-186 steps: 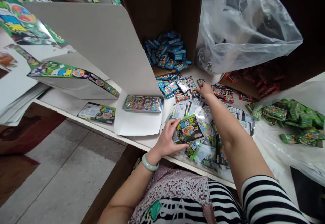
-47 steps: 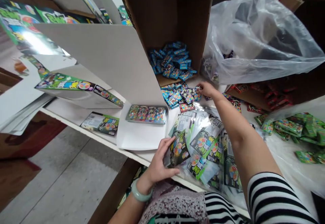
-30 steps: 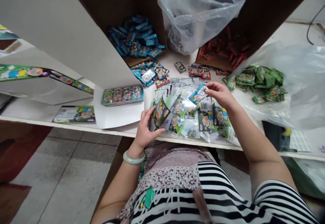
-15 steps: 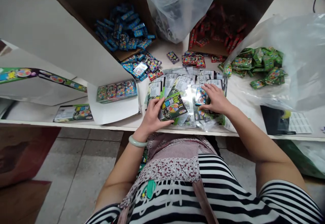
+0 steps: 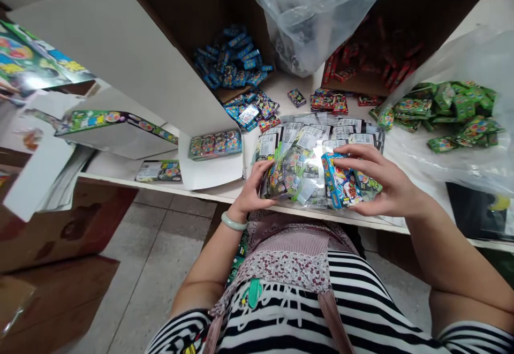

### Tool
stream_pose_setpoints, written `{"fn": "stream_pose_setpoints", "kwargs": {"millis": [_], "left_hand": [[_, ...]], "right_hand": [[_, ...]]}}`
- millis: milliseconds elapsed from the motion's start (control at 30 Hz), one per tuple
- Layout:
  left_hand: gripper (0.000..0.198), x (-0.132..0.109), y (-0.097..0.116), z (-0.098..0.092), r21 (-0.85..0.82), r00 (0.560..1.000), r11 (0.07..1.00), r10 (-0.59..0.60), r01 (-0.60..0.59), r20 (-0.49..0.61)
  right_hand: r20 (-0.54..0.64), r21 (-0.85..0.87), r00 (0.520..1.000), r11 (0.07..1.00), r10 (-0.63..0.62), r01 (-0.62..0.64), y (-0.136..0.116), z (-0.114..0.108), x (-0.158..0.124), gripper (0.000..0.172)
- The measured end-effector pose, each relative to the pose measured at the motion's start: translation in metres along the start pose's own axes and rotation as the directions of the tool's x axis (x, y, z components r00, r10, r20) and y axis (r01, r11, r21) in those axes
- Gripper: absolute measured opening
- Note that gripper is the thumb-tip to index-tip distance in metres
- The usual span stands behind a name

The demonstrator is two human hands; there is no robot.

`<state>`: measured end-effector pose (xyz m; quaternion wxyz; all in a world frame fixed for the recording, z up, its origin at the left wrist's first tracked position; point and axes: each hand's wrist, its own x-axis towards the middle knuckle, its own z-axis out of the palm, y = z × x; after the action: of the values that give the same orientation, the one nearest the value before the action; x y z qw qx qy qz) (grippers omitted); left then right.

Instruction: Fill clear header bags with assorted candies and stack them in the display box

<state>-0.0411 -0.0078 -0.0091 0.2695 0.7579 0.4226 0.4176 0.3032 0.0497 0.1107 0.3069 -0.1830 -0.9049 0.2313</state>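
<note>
My left hand [image 5: 255,189] is closed on the left end of a clear plastic bag [image 5: 315,193] with a dark, brightly printed card [image 5: 281,176] at that end. Between the thumb and fingers of my right hand [image 5: 385,180] is a blue printed box [image 5: 341,181], tilted, at the bag's right end. Whether the box lies inside the bag or against it, I cannot tell. Under both hands, a layer of flat bags with printed cards [image 5: 307,135] covers part of the table.
Blue boxes [image 5: 233,57] and red boxes [image 5: 373,57] fill cartons at the back, with a hanging plastic bag [image 5: 317,27] between them. Green packets [image 5: 461,105] lie in clear plastic at right. A white display box [image 5: 214,174] holding a row of small boxes stands at left.
My right hand has brought the blue box up closer and nearer the table's front edge. My left hand has tilted the printed card. The view has turned left.
</note>
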Motion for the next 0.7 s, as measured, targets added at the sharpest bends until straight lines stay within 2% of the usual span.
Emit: {"fn": "stream_pose_setpoints", "kwargs": {"millis": [133,267,333,500,700], "left_hand": [[0.099,0.004,0.009,-0.001,0.111,0.999,0.994,0.002,-0.008,0.050],[0.105,0.004,0.014,-0.002,0.206,0.997,0.978,0.005,-0.021,0.078],[0.105,0.004,0.016,-0.001,0.252,0.994,0.967,-0.002,-0.025,0.108],[0.102,0.009,0.022,-0.002,0.335,0.983,0.941,-0.017,-0.047,0.185],[0.100,0.017,0.024,-0.007,0.315,0.976,0.948,-0.023,-0.047,0.215]], "right_hand": [[0.065,0.011,0.997,0.999,-0.048,0.047,-0.010,0.001,0.013,0.072],[0.253,-0.169,0.968,0.985,0.010,0.034,-0.011,0.010,0.019,0.061],[0.309,-0.238,0.951,0.970,0.035,0.041,-0.006,0.015,0.020,0.057],[0.320,-0.344,0.944,0.938,0.080,0.037,0.010,0.023,0.019,0.054],[0.296,-0.377,0.947,0.926,0.121,-0.001,0.019,0.021,0.018,0.054]]}}
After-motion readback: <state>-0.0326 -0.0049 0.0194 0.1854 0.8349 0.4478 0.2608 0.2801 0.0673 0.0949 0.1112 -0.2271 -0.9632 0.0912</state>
